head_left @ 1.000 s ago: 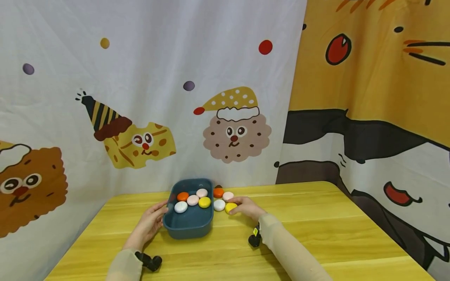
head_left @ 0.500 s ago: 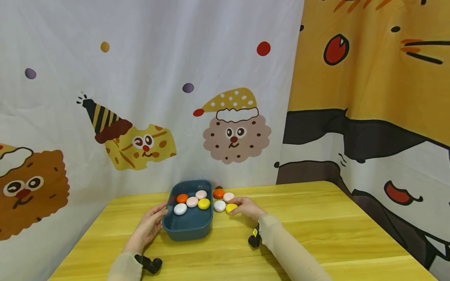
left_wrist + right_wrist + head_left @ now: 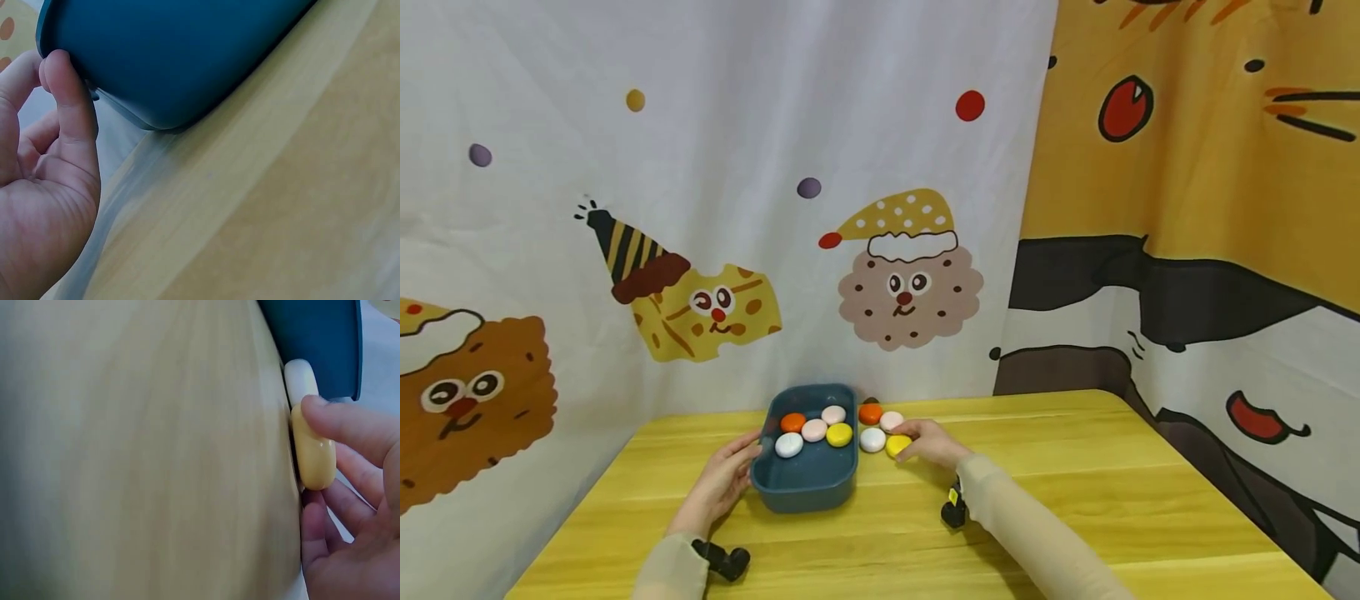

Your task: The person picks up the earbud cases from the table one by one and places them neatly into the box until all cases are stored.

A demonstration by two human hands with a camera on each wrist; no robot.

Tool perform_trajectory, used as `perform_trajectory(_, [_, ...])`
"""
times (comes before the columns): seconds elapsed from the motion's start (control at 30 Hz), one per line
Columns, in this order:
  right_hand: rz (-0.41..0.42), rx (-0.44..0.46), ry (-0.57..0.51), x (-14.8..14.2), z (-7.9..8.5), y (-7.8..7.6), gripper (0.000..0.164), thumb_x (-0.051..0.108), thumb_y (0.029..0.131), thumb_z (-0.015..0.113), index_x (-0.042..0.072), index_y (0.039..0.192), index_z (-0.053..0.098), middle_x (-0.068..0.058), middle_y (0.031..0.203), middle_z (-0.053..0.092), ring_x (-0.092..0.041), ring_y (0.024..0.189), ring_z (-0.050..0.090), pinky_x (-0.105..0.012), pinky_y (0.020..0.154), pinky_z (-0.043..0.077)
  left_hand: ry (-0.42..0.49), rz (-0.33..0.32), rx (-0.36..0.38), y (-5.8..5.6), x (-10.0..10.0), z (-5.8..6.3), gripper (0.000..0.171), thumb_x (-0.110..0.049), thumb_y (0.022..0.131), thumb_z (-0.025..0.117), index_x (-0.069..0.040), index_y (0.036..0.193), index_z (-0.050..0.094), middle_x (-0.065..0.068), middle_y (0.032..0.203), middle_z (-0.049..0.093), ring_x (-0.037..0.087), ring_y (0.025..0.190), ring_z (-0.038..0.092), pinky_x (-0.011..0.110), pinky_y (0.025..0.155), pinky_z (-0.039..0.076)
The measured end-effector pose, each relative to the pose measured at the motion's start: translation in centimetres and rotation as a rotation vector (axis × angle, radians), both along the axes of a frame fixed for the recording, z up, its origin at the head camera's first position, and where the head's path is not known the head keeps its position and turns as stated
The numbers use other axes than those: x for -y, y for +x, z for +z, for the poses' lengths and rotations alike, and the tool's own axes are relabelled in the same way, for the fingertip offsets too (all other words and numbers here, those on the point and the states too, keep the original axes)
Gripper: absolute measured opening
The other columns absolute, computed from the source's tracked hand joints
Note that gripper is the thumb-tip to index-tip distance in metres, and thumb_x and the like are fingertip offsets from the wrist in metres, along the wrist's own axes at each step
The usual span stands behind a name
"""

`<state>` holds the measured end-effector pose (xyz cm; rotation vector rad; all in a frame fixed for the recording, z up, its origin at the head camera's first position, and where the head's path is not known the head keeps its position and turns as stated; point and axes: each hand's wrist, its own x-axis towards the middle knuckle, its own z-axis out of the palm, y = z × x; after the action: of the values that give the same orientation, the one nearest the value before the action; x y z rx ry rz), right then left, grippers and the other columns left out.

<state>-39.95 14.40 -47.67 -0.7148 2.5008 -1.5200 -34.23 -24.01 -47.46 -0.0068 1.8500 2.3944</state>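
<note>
Your two hands are apart, with a blue box (image 3: 805, 500) between them on the wooden table (image 3: 865, 558). Your right hand (image 3: 932, 443) is the nearer to the yellow disc (image 3: 898, 446), pinching it, thumb on one side and fingers on the other; whether it is off the tabletop, you cannot tell. The disc is round and flat, with no long axis. It sits to the right of the box, and a white disc (image 3: 872, 440) lies between it and the box's right wall. The box's long axis points away from you. Your left hand (image 3: 722, 475) grips the opposite, left side at the rim. The box's open top faces up, five discs (image 3: 814, 430) inside.
</note>
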Motion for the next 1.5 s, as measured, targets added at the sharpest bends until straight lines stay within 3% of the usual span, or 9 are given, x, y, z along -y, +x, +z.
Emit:
perform_trajectory(0.27, [-0.064, 0.052, 0.068, 0.0, 1.6, 0.9, 0.049, 0.005, 0.075, 0.080, 0.000, 0.122, 0.066, -0.015, 0.125, 0.061, -0.029, 0.111, 0.056, -0.047, 0.097, 0.042, 0.031, -0.007, -0.004, -0.2, 0.0, -0.1, 0.061, -0.008, 0.097, 0.058, 0.003, 0.150, 0.030, 0.001, 0.092, 0.068, 0.007, 0.062, 0.058, 0.019, 0.054, 0.048])
perform_trajectory(0.43, [-0.079, 0.056, 0.096, -0.2, 1.9, 0.9, 0.049, 0.007, 0.076, 0.079, 0.002, 0.123, 0.066, -0.015, 0.127, 0.060, -0.028, 0.109, 0.056, -0.048, 0.095, 0.043, 0.036, -0.006, 0.001, -0.3, 0.0, -0.2, 0.060, -0.008, 0.097, 0.057, 0.002, 0.150, 0.030, 0.001, 0.095, 0.068, 0.007, 0.063, 0.059, 0.019, 0.054, 0.048])
perform_trajectory(0.63, [-0.078, 0.059, 0.097, -0.6, 2.0, 0.8, 0.049, 0.010, 0.078, 0.079, 0.002, 0.125, 0.064, -0.015, 0.127, 0.059, -0.026, 0.108, 0.056, -0.044, 0.093, 0.046, 0.015, 0.003, 0.002, -0.3, -0.3, -0.3, 0.060, -0.010, 0.097, 0.058, 0.001, 0.150, 0.032, 0.001, 0.097, 0.066, 0.007, 0.063, 0.057, 0.019, 0.055, 0.047])
perform_trajectory(0.8, [-0.070, 0.057, 0.083, -1.0, 2.3, 0.7, 0.049, 0.009, 0.078, 0.077, -0.001, 0.124, 0.063, -0.017, 0.126, 0.059, -0.026, 0.105, 0.057, -0.039, 0.087, 0.049, 0.019, 0.008, -0.006, -0.5, -0.4, -0.5, 0.060, -0.008, 0.096, 0.058, 0.002, 0.149, 0.032, -0.001, 0.087, 0.065, 0.007, 0.058, 0.055, 0.019, 0.053, 0.046])
perform_trajectory(0.93, [-0.064, 0.068, 0.090, -1.2, 2.4, 0.1, 0.049, 0.011, 0.079, 0.078, 0.001, 0.124, 0.064, -0.015, 0.125, 0.060, -0.026, 0.107, 0.056, -0.040, 0.090, 0.047, 0.030, 0.018, -0.005, -0.6, -0.2, -0.5, 0.059, -0.007, 0.096, 0.058, 0.003, 0.149, 0.033, -0.001, 0.083, 0.065, 0.007, 0.057, 0.055, 0.020, 0.052, 0.046])
perform_trajectory(1.17, [-0.101, 0.072, 0.113, -1.7, 3.0, -0.5, 0.048, 0.015, 0.080, 0.078, 0.006, 0.125, 0.065, -0.011, 0.126, 0.059, -0.028, 0.114, 0.054, -0.045, 0.096, 0.043, 0.000, -0.010, -0.003, -0.7, 0.0, -0.1, 0.060, -0.010, 0.098, 0.057, 0.001, 0.150, 0.030, -0.001, 0.097, 0.067, 0.006, 0.065, 0.059, 0.020, 0.056, 0.048])
perform_trajectory(1.33, [-0.095, 0.061, 0.103, -2.0, 3.9, -0.4, 0.051, 0.013, 0.079, 0.078, 0.002, 0.127, 0.063, -0.014, 0.126, 0.060, -0.028, 0.113, 0.055, -0.045, 0.095, 0.044, -0.014, -0.006, 0.019, -0.5, 0.0, 0.1, 0.059, -0.011, 0.099, 0.056, -0.001, 0.151, 0.030, 0.001, 0.109, 0.067, 0.007, 0.073, 0.062, 0.020, 0.059, 0.049])
perform_trajectory(1.5, [-0.111, 0.050, 0.105, -2.2, 4.8, -0.5, 0.048, 0.013, 0.081, 0.076, 0.004, 0.127, 0.064, -0.012, 0.128, 0.059, -0.031, 0.118, 0.051, -0.047, 0.098, 0.042, -0.010, -0.006, 0.033, -0.5, 0.0, 0.1, 0.058, -0.011, 0.099, 0.055, -0.001, 0.151, 0.030, 0.002, 0.109, 0.068, 0.007, 0.072, 0.062, 0.020, 0.060, 0.050])
